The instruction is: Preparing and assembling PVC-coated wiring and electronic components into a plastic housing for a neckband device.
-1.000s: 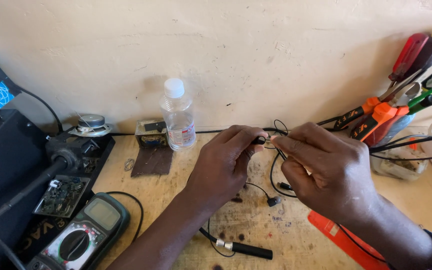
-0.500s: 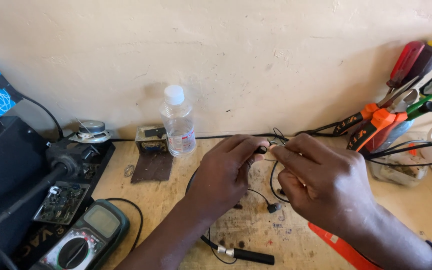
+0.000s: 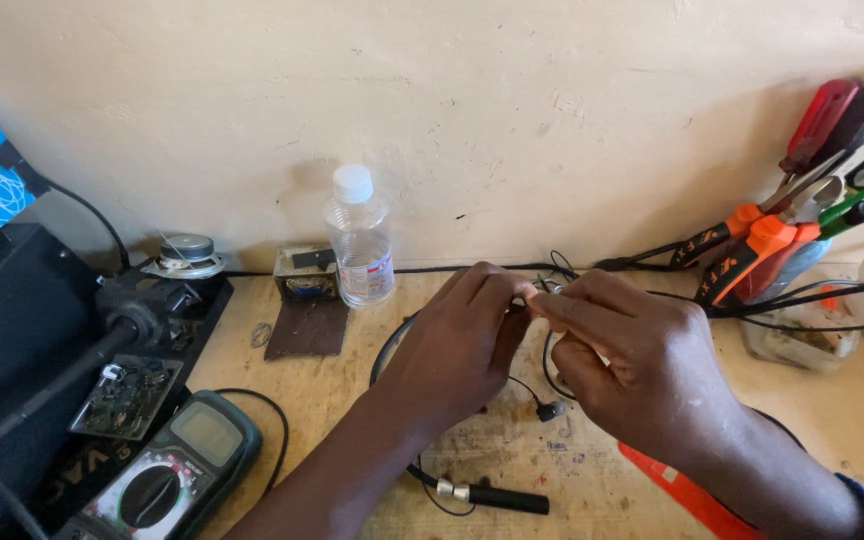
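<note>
Wooden bench [image 3: 352, 380] | both hands' fingers [image 3: 512, 290] pinch thin black wire [image 3: 548, 372], drooping downward

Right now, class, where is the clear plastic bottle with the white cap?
In the head view, the plastic bottle stands upright at the back of the wooden bench against the wall, left of the left hand, beside a small metal box.

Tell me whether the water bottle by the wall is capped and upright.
Capped and upright. The bottle stands on the bench against the wall, its white cap seated on top. How full it is, I cannot tell.
</note>
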